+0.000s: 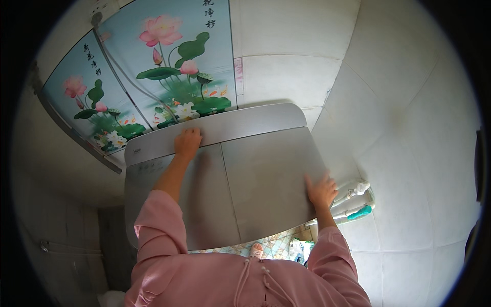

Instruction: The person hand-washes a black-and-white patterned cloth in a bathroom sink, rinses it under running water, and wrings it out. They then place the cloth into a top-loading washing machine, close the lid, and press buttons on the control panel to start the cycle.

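Observation:
Before me stands a Haier washing machine with a grey top; it looks like a twin-tub washing machine point(264, 176). Its left lid point(207, 199) and right lid point(268, 153) lie flat side by side, split by a narrow seam. My left hand point(188, 142) rests on the raised back panel point(245, 122), knuckles up; its fingertips are hard to make out. At the machine's right edge is my right hand point(321, 188), slightly blurred. Its fingers are spread, with the thumb over the lid and the other fingers towards the side.
Two lotus-printed panels point(172, 76) cover the wall behind the machine, with a grey hose point(126, 80) hanging across them. To the right, pale hoses point(351, 207) with a teal part lie against the tiled wall point(402, 184). A printed bag point(300, 248) sits on the patterned floor point(278, 243) near my slippered foot point(256, 250).

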The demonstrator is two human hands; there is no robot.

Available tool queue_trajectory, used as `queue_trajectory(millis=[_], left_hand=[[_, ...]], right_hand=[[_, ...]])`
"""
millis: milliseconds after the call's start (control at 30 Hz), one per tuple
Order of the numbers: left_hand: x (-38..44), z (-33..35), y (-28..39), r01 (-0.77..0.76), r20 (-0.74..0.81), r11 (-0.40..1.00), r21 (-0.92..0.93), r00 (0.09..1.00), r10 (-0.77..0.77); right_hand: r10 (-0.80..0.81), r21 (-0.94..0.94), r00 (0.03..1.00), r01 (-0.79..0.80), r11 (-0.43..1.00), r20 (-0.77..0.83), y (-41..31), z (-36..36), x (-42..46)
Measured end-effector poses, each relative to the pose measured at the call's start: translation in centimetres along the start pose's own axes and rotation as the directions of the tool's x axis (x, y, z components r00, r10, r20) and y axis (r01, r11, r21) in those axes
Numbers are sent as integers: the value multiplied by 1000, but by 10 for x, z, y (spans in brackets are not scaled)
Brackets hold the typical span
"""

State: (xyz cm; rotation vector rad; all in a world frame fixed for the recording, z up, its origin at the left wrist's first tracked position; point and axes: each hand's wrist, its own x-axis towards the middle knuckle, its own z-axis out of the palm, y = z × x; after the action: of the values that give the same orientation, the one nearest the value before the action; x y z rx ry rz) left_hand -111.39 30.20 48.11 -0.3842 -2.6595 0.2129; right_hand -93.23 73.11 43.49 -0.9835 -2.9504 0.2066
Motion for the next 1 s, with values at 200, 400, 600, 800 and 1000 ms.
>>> queue_trajectory(millis=[200, 400, 600, 800, 1000], left_hand=[[-98, -42, -35, 362, 230, 928, -88, 914, -335], [-305, -82, -122, 712, 165, 575, 403, 561, -811], [-369, -75, -127, 947, 173, 306, 99, 286, -942], [-350, -88, -114, 962, 119, 272, 5, 270, -956], [-358, -88, -112, 947, 38, 320, 0, 320, -947]], right_hand=[[-11, -43, 999, 9, 999, -47, 1, 12, -1], [-2, -83, 997, -4, 997, -78, 5, 13, 1], [-15, -89, 998, 10, 996, -57, 0, 20, 2], [-1, -97, 999, -3, 995, -34, 7, 24, 6], [0, -152, 998, -11, 988, -67, 13, 36, 17]])
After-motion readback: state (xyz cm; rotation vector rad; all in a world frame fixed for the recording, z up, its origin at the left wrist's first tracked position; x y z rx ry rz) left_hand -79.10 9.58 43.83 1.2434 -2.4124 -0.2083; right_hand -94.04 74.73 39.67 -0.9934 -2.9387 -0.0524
